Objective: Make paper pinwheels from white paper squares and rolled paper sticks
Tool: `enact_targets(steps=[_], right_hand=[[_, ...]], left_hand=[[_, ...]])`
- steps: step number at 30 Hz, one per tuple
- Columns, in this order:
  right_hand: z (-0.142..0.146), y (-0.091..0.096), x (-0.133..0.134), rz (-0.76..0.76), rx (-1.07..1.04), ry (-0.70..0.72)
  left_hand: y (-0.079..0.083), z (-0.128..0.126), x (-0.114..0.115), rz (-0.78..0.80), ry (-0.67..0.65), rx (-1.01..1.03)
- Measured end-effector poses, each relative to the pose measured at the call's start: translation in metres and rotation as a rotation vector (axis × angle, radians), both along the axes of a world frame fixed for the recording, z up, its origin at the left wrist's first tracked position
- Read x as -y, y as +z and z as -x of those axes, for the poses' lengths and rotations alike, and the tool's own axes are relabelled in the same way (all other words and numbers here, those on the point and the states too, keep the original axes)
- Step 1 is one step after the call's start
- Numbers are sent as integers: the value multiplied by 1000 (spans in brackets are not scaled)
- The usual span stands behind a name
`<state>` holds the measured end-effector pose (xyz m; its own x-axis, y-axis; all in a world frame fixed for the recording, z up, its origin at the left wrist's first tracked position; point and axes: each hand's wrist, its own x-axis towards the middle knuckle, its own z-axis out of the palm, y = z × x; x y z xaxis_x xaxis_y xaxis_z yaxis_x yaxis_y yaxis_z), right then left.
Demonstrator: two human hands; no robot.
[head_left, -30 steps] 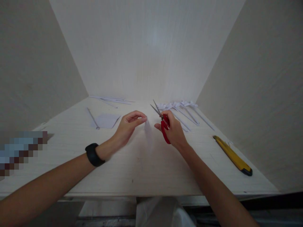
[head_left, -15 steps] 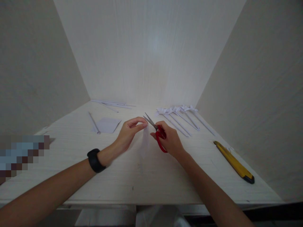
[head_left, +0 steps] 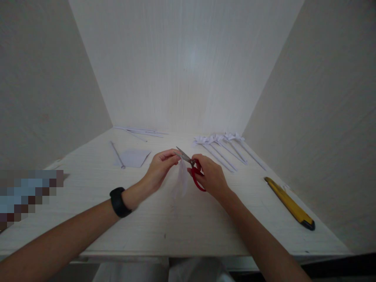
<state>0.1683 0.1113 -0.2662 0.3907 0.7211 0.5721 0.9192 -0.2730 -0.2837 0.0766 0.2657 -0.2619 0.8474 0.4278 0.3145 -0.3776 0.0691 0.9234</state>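
Observation:
My left hand pinches the top of a thin white piece of paper, which hangs down below the fingertips. Red-handled scissors are in my right hand, with fingers through the handles. Their blades are parted and point up and left, right at the pinched end of the paper, close to my left fingertips. Whether the blades are cutting into the paper I cannot tell. The hanging paper is partly blurred.
Several rolled paper sticks with folded paper tops lie at the back right. Thin paper sticks lie at the back left, near a flat paper sheet and a single rolled stick. A yellow utility knife rests at the right.
The scissors have moved slightly left and down, bringing their blades to the paper at my left fingertips. The hanging paper now looks more spread.

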Motion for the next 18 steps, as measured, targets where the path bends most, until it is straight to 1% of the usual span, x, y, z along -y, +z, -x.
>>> enact_targets(steps=[7,10,13,18], right_hand=[[0,0,0,1,75,-33],[0,0,0,-1,98,-38],[1,1,0,-5,97,-44],[1,0,0,-10,73,-47]], left_hand=[[0,1,0,7,-5,-15],[-1,2,2,46,-16,-17],[-1,3,3,83,-13,-22],[-1,3,4,82,0,-27]])
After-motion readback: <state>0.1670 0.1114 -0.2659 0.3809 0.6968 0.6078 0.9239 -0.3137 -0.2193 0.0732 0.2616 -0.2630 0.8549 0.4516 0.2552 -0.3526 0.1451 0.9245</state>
